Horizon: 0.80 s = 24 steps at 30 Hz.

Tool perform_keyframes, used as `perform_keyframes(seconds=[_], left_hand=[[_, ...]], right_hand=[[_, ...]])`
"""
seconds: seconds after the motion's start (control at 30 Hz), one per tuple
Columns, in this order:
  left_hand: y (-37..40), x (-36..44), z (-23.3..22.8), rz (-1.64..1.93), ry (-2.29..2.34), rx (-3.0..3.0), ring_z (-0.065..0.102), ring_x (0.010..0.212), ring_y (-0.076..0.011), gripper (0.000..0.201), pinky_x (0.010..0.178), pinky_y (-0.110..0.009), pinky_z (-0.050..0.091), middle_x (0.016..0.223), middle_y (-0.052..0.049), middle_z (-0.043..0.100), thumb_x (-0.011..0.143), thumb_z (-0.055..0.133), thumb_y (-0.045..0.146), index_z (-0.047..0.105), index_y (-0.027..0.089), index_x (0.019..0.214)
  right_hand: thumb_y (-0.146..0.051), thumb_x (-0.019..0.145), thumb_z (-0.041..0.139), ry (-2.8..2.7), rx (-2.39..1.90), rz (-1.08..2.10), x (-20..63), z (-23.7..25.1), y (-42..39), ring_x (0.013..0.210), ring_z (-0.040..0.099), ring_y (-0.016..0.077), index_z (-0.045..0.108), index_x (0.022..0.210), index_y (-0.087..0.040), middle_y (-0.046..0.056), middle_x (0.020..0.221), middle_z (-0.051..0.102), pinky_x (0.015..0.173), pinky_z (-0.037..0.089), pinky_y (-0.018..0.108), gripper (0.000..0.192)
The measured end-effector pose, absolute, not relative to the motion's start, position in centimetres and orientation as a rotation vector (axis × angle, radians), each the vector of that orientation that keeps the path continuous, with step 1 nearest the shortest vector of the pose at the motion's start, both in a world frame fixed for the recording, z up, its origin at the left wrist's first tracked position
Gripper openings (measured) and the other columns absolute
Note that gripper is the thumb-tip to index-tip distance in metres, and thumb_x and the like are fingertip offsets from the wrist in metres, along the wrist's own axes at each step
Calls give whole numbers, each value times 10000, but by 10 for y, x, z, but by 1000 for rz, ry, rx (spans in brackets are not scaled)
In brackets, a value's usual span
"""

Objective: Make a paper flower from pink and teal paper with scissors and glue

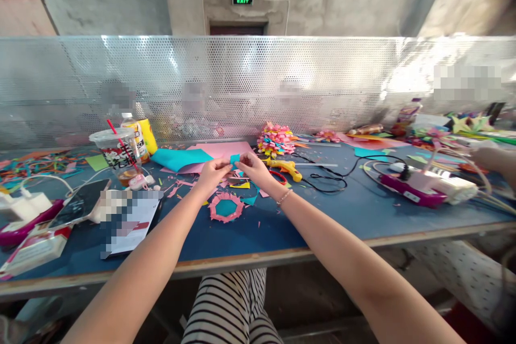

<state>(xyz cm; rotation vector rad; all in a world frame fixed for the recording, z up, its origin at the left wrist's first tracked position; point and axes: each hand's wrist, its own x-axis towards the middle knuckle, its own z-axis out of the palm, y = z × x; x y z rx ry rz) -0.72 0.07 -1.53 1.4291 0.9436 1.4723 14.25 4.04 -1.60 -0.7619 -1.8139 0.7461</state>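
Note:
Between the fingertips of my left hand (pixel 216 173) and my right hand (pixel 253 168) is a small piece of turquoise paper (pixel 234 159), pinched from both sides above the table. Just below my hands lies a ring of folded pink paper (pixel 238 210) around a turquoise centre. Scraps of pink, yellow and turquoise paper lie about it. A yellow glue gun (pixel 287 167) rests right of my right hand, its black cord trailing off. Behind my hands are a turquoise sheet (pixel 181 158) and a pink sheet (pixel 226 149).
A plastic cup (pixel 116 158) with a red straw stands left, beside a bottle (pixel 129 128). A phone (pixel 135 226) lies near the front edge. A pink-and-yellow paper ornament (pixel 276 138) sits behind the glue gun. Right is a purple power strip (pixel 413 192); a person's arm (pixel 495 158) reaches in there.

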Motion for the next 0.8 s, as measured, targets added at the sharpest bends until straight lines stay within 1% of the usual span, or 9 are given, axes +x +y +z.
perform_keyframes(seconds=[0.13,0.3,0.37,0.47,0.57,0.73,0.8], left_hand=[[2,-7,-16,1448,960,1426,610,613,-158,243,632,-289,492,640,-29,644,590,729,315,630,147,736],[3,-8,-17,1536,959,1429,609,613,-147,280,636,-291,486,644,8,606,583,731,309,523,170,709],[4,-8,-18,1554,967,1488,602,625,-137,288,644,-277,476,646,16,591,577,734,300,504,170,693],[5,-8,-20,1558,1011,1560,593,652,-133,284,648,-259,460,678,4,604,559,742,279,538,165,720],[5,-7,-22,1534,1009,1570,593,637,-138,261,630,-261,458,682,-10,623,583,724,284,559,163,745],[4,-6,-21,1528,1021,1616,594,624,-143,197,611,-257,460,662,-14,632,635,683,306,586,162,729],[4,-7,-20,1536,1055,1635,593,624,-143,184,605,-250,456,650,-14,630,644,675,316,595,162,703]], right_hand=[[-431,718,556,-1815,-710,840,142,-17,40,536,403,80,406,652,-187,-53,588,373,505,353,223,295],[-444,698,583,-1711,-704,980,140,-16,38,497,363,65,396,633,-186,-60,572,353,471,323,212,325],[-455,680,601,-1649,-694,1046,139,-16,38,490,348,60,392,636,-187,-63,572,349,461,314,206,342],[-477,664,613,-1577,-666,1129,139,-17,39,488,347,56,392,644,-188,-66,573,351,460,317,198,364],[-490,661,614,-1552,-651,1168,138,-18,40,498,359,55,403,652,-186,-62,583,370,466,324,193,371],[-488,685,584,-1561,-631,1235,133,-20,38,507,392,60,417,678,-187,-54,609,399,488,352,199,344],[-480,703,561,-1640,-652,1194,135,-17,40,528,423,74,432,695,-188,-43,625,426,510,376,214,320]])
